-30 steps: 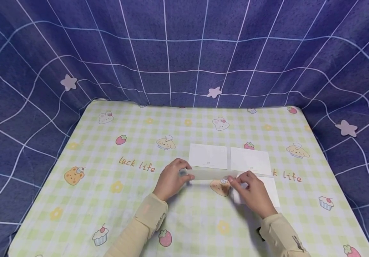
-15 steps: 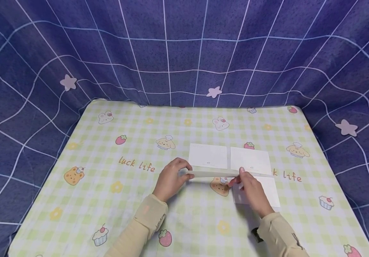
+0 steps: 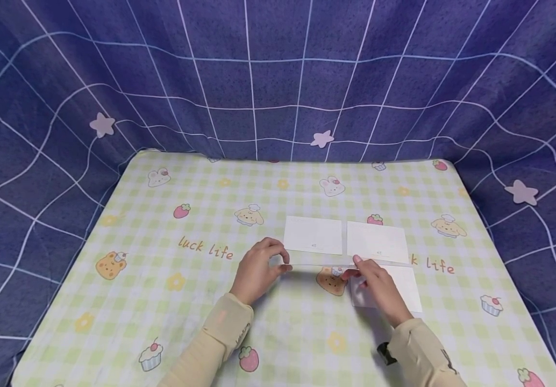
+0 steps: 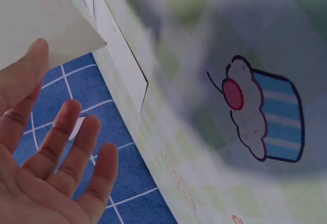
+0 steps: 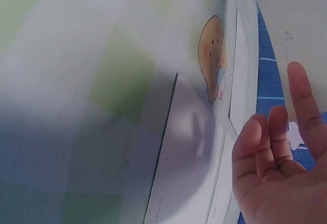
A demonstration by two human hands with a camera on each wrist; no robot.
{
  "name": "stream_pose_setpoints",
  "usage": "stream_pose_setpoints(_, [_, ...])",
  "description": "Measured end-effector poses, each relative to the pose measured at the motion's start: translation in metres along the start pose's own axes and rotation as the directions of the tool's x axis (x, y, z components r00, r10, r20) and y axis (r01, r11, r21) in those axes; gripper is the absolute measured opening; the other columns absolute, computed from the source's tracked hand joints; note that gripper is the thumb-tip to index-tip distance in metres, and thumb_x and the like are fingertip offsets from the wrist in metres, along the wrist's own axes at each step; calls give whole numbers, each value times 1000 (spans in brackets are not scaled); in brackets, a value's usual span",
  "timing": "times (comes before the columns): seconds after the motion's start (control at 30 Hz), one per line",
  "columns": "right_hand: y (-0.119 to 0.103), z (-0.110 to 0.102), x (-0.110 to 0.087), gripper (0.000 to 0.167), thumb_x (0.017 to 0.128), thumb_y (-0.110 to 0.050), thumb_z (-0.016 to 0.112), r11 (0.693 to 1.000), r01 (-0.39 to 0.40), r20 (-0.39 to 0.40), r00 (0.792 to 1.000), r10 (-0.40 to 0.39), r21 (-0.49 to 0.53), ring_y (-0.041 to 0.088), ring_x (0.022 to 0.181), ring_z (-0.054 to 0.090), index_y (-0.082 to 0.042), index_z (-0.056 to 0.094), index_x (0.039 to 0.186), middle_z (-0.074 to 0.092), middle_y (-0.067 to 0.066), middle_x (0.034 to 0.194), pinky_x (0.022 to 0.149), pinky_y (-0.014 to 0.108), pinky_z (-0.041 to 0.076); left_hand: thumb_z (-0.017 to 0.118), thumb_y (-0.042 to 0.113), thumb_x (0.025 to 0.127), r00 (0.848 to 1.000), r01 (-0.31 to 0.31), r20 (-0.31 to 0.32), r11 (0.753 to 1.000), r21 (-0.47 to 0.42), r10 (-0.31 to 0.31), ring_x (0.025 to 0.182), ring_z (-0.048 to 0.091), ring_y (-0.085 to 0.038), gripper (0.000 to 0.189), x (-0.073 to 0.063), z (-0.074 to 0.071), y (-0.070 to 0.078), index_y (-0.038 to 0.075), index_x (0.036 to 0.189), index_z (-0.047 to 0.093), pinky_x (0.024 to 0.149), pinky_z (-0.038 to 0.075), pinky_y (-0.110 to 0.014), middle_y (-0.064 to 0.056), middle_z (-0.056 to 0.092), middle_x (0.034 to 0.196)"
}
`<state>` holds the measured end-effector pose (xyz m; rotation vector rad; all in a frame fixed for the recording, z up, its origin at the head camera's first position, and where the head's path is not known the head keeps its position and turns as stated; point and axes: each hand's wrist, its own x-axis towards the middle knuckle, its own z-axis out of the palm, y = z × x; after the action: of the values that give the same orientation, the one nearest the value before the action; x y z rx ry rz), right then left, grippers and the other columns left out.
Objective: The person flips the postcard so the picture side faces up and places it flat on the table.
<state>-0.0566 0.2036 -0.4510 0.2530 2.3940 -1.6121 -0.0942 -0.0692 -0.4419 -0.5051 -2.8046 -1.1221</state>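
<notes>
A white card [image 3: 320,265] spans the gap between my hands, seen almost edge-on in the head view. My left hand [image 3: 258,270] pinches its left end between thumb and index finger; the other fingers spread loosely in the left wrist view. At the right end, my right hand [image 3: 380,293] holds the card, one digit lying along its face [image 5: 299,30] in the right wrist view and the other fingers curled beside its edge. Three more white cards lie flat: one at back left [image 3: 313,235], one at back right [image 3: 377,241], one partly under my right hand [image 3: 406,290].
A green checked tablecloth [image 3: 176,322] with cartoon prints covers the table. Behind and at both sides hangs a dark blue curtain [image 3: 278,80] with white lines and stars. A small dark object [image 3: 386,353] shows at the right wrist.
The held card has tilted from showing its face to nearly edge-on. My right hand has shifted its grip, its fingertip rising to the card's edge. The left hand stays in place.
</notes>
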Motion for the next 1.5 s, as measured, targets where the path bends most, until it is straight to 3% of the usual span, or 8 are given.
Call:
stream_pose_setpoints(0.13, [0, -1, 0, 48, 108, -35, 47, 1000, 2, -3, 1000, -2, 2, 19, 100, 54, 6, 72, 107, 61, 8, 115, 91, 34, 42, 87, 0, 75, 1000, 8, -3, 999, 34, -7, 107, 64, -28, 28, 0, 0, -1, 21, 80, 70, 88, 53, -45, -1, 67, 110])
stream_pose_setpoints(0.27, [1, -1, 0, 39, 104, -27, 53, 1000, 9, -14, 1000, -9, -5, 18, 99, 54, 5, 74, 109, 61, 9, 115, 89, 32, 41, 80, -11, 74, 1000, 24, 4, 998, 57, -25, 108, 64, -28, 33, 1, 0, -1, 20, 82, 72, 88, 53, -45, -2, 67, 112])
stream_pose_setpoints(0.63, [3, 2, 2, 28, 99, -18, 60, 1000, 18, -38, 999, -19, -4, 19, 108, 52, 5, 75, 97, 62, 8, 111, 93, 30, 39, 78, -9, 77, 995, 85, 37, 995, 59, -88, 108, 64, -26, 30, 0, 3, 1, 19, 85, 70, 90, 52, -44, -5, 67, 114])
stream_pose_setpoints(0.93, [4, 3, 3, 25, 98, -11, 60, 1000, 12, -63, 998, -11, 15, 24, 113, 51, 9, 74, 97, 61, 13, 113, 102, 36, 34, 87, -2, 71, 996, 73, 44, 995, 75, -76, 101, 63, -28, 34, -1, 4, 0, 16, 89, 64, 87, 52, -46, -9, 68, 114])
stream_pose_setpoints(1.03, [4, 4, 3, 24, 98, -10, 59, 1000, 24, -77, 997, -22, 18, 25, 113, 51, 10, 73, 96, 61, 14, 112, 103, 37, 33, 88, 1, 71, 994, 73, 70, 994, 84, -79, 98, 62, -27, 35, -1, 5, -1, 15, 92, 64, 85, 51, -46, -9, 67, 114])
stream_pose_setpoints(1.2, [3, 4, 3, 22, 98, -8, 60, 999, 46, -94, 994, -47, -5, 24, 112, 52, 6, 72, 86, 62, 13, 112, 104, 36, 33, 87, 5, 74, 986, 72, 142, 993, 89, -84, 110, 62, -30, 34, -3, 4, -2, 13, 101, 69, 93, 50, -48, -10, 65, 120])
stream_pose_setpoints(1.33, [3, 4, 2, 24, 97, -7, 61, 997, 61, -112, 992, -66, -47, 23, 110, 52, 2, 67, 76, 62, 11, 110, 101, 32, 35, 79, -1, 78, 982, 66, 171, 995, 78, -79, 109, 61, -30, 32, -3, 2, -2, 10, 107, 71, 93, 49, -50, -11, 64, 121])
stream_pose_setpoints(1.5, [4, 5, 2, 27, 97, -10, 62, 994, 63, -120, 990, -73, -86, 20, 108, 51, -1, 62, 72, 60, 7, 106, 94, 31, 38, 63, -4, 85, 985, 61, 157, 997, 55, -69, 110, 62, -30, 25, -4, 3, -2, 7, 105, 71, 93, 49, -49, -11, 65, 119])
